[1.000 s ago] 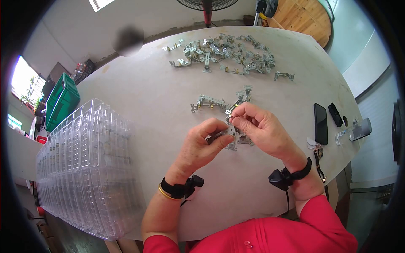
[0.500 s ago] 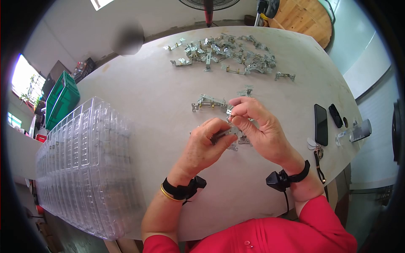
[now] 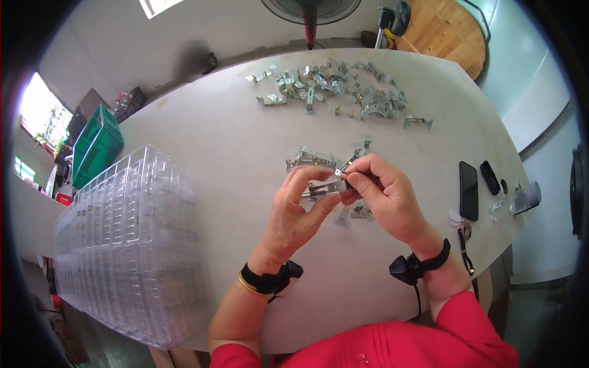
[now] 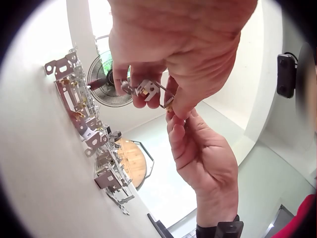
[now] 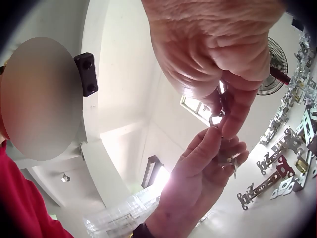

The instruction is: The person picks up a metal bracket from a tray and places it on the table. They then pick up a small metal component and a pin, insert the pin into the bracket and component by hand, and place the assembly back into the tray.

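Observation:
Both hands meet over the middle of the table around a silvery metal bracket (image 3: 322, 189) with a long slot. My left hand (image 3: 287, 205) grips it between thumb and fingers. At its right end, my right hand (image 3: 389, 195) pinches with thumb and fingertips, which hide that end. In the left wrist view, a squarish metal end (image 4: 148, 90) with a brass-coloured bit shows beneath the left fingers. Close beyond the hands lie several similar brackets (image 3: 310, 157) on the table, and others (image 3: 362, 212) sit partly under the right hand.
A heap of metal brackets (image 3: 374, 101) covers the table's far side. At left stands a tall stack of clear plastic trays (image 3: 144, 233), with a green crate (image 3: 98, 150) behind. To the right are a phone (image 3: 468, 190), a dark case (image 3: 489, 176), keys (image 3: 467, 232) and a clear cup (image 3: 526, 199).
The bracket in the left hand has turned, so its slotted length shows now. The left fingers have straightened somewhat, and the right fingertips have come to its end. The head view has tilted slightly upward.

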`<state>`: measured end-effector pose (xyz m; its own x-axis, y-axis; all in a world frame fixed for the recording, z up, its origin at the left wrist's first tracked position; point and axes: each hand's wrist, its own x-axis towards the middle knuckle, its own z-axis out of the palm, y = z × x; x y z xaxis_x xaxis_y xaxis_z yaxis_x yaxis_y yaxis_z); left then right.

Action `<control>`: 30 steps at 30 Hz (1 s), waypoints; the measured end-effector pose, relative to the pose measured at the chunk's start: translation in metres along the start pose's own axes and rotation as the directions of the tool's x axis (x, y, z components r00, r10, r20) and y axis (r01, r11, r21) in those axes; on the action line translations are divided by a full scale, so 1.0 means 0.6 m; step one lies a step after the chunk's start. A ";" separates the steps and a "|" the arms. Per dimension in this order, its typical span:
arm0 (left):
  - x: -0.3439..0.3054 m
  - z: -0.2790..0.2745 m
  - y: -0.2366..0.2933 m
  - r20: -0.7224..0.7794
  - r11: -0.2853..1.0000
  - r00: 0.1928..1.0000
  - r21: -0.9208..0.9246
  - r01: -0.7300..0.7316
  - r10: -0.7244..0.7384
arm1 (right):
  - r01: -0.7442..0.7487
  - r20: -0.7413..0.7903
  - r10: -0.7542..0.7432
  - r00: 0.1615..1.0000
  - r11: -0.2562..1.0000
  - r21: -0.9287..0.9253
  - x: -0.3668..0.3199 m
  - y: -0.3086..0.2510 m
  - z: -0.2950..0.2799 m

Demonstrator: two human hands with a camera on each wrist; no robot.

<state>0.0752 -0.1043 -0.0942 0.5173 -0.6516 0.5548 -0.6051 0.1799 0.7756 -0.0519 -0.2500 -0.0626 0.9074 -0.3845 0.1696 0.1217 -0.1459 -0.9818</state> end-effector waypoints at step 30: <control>0.006 -0.004 0.021 0.188 0.681 0.885 -0.576 0.451 -0.426 | 0.337 -0.074 -0.348 0.935 0.933 -0.129 -0.054 0.018 0.043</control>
<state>0.0708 -0.1028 -0.0817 0.6016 -0.7921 0.1034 0.1698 0.2533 0.9524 -0.0696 -0.2157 -0.0806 0.7761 -0.3759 0.5062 0.3672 -0.3832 -0.8475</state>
